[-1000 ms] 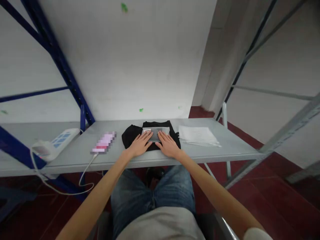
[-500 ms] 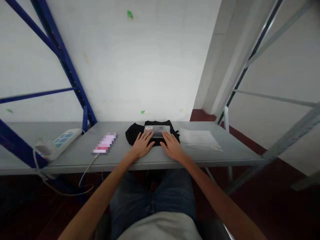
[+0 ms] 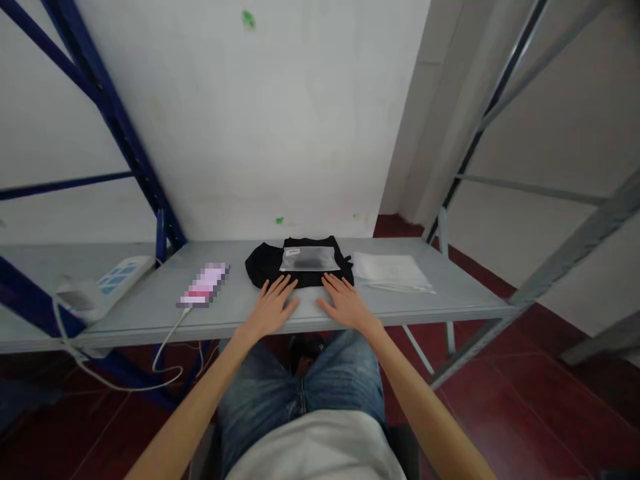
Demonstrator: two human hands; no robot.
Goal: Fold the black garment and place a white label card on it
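A folded black garment (image 3: pixel 265 268) lies on the grey shelf (image 3: pixel 450 293), with a clear plastic packet (image 3: pixel 309 259) resting on top of it. My left hand (image 3: pixel 273 308) lies flat on the shelf just in front of the garment, fingers spread, fingertips at its near edge. My right hand (image 3: pixel 346 305) rests flat beside it, also just short of the garment. Neither hand holds anything.
A phone (image 3: pixel 203 285) with a white cable (image 3: pixel 165 347) lies left of the garment. A white power strip (image 3: pixel 107 283) sits at the far left. A stack of clear bags (image 3: pixel 390 271) lies to the right. Blue and grey rack posts flank the shelf; my knees are under it.
Both hands have slid back toward me, off the plastic packet and the garment, onto the bare shelf. The garment and packet stay in place.
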